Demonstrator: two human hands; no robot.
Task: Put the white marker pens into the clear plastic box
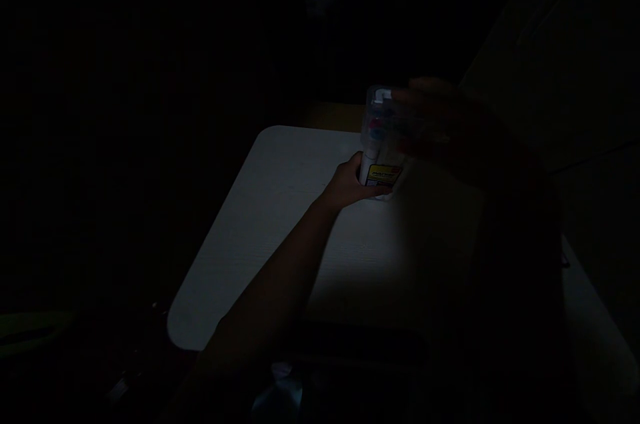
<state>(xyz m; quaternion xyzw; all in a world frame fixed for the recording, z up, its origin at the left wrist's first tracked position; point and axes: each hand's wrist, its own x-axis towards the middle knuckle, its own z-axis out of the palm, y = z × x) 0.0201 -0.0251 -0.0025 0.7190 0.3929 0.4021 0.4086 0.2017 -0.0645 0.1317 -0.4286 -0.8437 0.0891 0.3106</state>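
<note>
left hand (347, 184): closed around the clear marker case (381, 144)
right hand (435, 114): at its top; grip too dark to tell

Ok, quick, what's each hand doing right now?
Left hand: holding the clear marker case low down.
Right hand: at the case's upper part; too dark to tell its grip.

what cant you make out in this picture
- Right hand, head view: dark and blurred; its exact finger contact on the clear case is unclear.
- Markers in the case: blurred and partly behind the right hand; no count possible.
- Label's small print: too small and dim.
- Table's right part: lost in shadow and behind the right arm.
</note>
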